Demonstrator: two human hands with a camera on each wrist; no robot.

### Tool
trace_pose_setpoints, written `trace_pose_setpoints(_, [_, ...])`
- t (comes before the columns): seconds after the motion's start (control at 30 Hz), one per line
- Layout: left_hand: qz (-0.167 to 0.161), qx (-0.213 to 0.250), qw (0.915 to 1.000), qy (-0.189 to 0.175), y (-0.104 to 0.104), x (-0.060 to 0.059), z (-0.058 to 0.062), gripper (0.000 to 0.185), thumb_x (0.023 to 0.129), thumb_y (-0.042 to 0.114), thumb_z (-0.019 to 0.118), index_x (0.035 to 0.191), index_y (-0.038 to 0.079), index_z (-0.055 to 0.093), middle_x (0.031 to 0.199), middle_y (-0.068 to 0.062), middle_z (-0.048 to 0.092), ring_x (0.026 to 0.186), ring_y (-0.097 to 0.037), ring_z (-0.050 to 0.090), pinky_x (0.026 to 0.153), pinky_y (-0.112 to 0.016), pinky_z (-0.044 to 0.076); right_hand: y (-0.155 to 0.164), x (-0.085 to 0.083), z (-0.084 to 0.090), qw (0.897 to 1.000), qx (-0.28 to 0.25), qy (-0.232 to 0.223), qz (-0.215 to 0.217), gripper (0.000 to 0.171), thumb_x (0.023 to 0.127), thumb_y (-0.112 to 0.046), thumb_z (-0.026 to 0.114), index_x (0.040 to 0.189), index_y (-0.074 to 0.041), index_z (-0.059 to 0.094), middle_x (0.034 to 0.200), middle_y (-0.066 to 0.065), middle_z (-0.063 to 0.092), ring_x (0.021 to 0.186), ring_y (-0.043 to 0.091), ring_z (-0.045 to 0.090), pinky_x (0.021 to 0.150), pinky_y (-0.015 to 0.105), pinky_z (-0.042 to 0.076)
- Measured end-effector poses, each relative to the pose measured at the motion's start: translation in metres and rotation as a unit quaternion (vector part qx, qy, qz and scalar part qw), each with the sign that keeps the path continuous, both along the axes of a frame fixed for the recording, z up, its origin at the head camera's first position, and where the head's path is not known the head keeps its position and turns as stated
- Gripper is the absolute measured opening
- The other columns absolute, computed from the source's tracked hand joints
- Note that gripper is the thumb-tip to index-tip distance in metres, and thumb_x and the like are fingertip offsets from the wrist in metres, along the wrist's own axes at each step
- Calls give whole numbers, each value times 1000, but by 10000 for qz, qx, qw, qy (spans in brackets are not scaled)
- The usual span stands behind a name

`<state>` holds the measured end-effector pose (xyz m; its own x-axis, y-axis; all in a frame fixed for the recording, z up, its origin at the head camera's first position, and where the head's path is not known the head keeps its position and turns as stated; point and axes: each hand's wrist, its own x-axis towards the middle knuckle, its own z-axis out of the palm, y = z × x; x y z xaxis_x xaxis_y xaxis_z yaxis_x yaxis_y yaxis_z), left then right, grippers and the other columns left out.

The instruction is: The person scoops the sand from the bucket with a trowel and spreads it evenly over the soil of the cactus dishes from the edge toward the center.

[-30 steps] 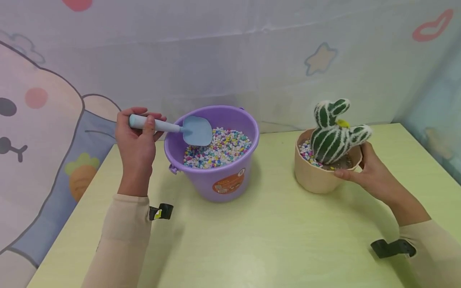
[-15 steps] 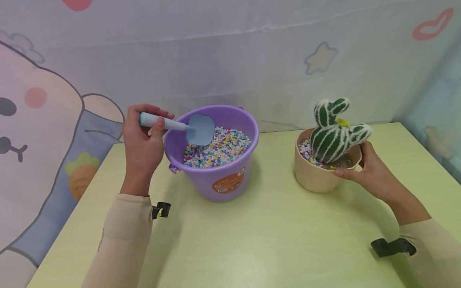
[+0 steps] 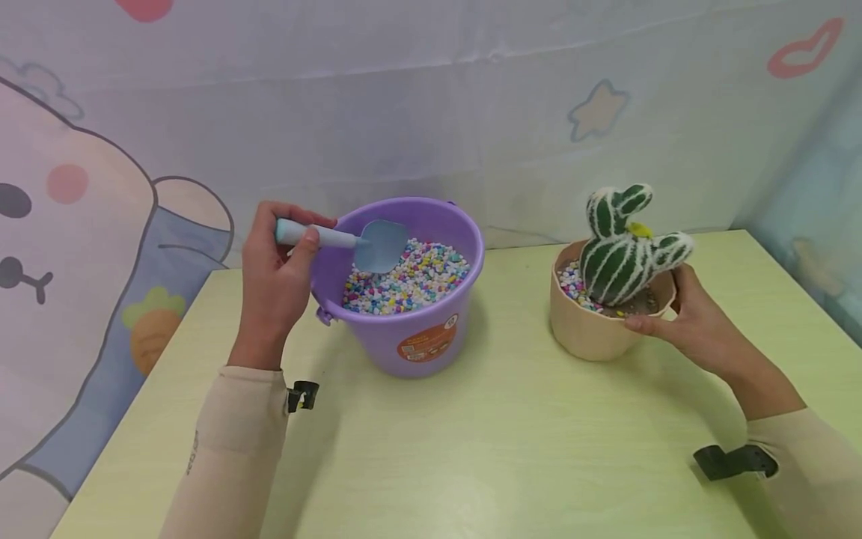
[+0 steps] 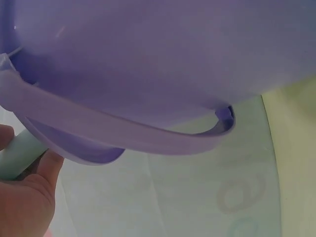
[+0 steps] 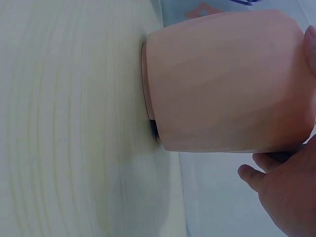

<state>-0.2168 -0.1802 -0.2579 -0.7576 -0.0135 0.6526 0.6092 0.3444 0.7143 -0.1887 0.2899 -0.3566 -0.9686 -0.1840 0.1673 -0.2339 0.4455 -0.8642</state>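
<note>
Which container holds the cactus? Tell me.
The beige pot on the right, gripped by the right hand, holds the cactus. The purple bucket holds only coloured pebbles.

Pale blue scoop tilted into pebble-filled purple bucket; beige cactus pot upright.

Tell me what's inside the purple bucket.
The purple bucket holds small multicoloured pebbles. The blade of the blue scoop, held by the left hand, dips in above them. What lies beneath the pebble surface is hidden.

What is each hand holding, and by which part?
The left hand grips the blue scoop by its handle; the right hand holds the tan pot by its rim.
</note>
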Motion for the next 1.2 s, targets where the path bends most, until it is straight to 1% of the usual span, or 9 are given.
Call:
trace_pose_setpoints(0.1, [128, -10, 9999, -25, 0, -1, -1, 10, 99, -4, 50, 108, -7, 49, 105, -11, 69, 100, -20, 62, 83, -27, 53, 0, 0, 0, 10000, -37, 32, 10, 101, 90, -9, 72, 156, -9, -6, 161, 19, -3, 146, 36, -5, 112, 69, 2])
trace_pose_setpoints(0.23, [232, -143, 9995, -162, 2, -2, -2, 9, 98, -3, 51, 106, -6, 50, 105, -11, 69, 99, -19, 63, 85, -28, 55, 0, 1, 0, 10000, -80, 57, -3, 101, 90, -7, 72, 156, -10, -5, 161, 18, -2, 146, 33, -4, 113, 68, 2])
trace_pose_setpoints(0.4, [380, -187, 9987, -293, 4, -2, -2, 9, 98, -2, 51, 106, -6, 50, 104, -9, 69, 99, -17, 62, 88, -32, 55, 0, 2, 0, 10000, -28, -21, -52, 103, 90, -6, 72, 156, -12, -5, 162, 14, -3, 147, 30, -4, 113, 67, 3])
trace_pose_setpoints(0.57, [409, -44, 9989, -222, 3, -4, -3, 8, 98, -1, 50, 105, -7, 50, 102, -10, 68, 94, -18, 62, 83, -29, 55, 0, 1, 0, 10000, 34, -57, -66, 103, 90, -7, 72, 157, -13, -5, 162, 12, -4, 147, 29, -5, 114, 66, 3])
trace_pose_setpoints(0.63, [439, -75, 9988, -206, 4, -5, -5, 8, 99, -1, 50, 104, -6, 50, 101, -11, 67, 92, -19, 62, 80, -28, 54, 0, 1, 1, 9999, 79, -28, -56, 102, 90, -8, 72, 156, -13, -6, 162, 13, -4, 147, 31, -5, 113, 67, 2])
trace_pose_setpoints(0.73, [546, -211, 9977, -345, 8, -7, -9, 11, 100, 4, 51, 105, -6, 50, 100, -14, 64, 91, -19, 63, 82, -27, 56, 1, 2, 0, 9999, 90, -30, -71, 102, 91, -8, 72, 157, -13, -6, 162, 13, -5, 147, 30, -5, 113, 68, 2])
trace_pose_setpoints(0.83, [751, -377, 9949, -566, 12, -8, -10, 15, 101, 9, 52, 107, -4, 50, 99, -14, 61, 91, -21, 65, 85, -30, 58, 1, 2, 0, 10000, 54, -15, -69, 102, 90, -7, 72, 157, -14, -6, 162, 11, -5, 147, 28, -5, 114, 66, 3])
trace_pose_setpoints(0.97, [851, -361, 9934, -684, 15, -8, -8, 16, 101, 11, 52, 108, -4, 49, 99, -15, 61, 92, -24, 67, 86, -32, 58, 2, 2, -1, 10000, -14, 59, -29, 102, 90, -5, 72, 157, -14, -5, 162, 11, -4, 147, 27, -4, 114, 66, 2])
trace_pose_setpoints(1.2, [658, -114, 9945, -811, 13, -9, -7, 16, 102, 7, 52, 109, -6, 47, 100, -16, 57, 92, -27, 68, 86, -31, 58, 1, 1, -1, 10000, -43, 11, -56, 100, 90, -4, 72, 157, -12, -2, 162, 11, -1, 147, 27, -2, 114, 65, 4])
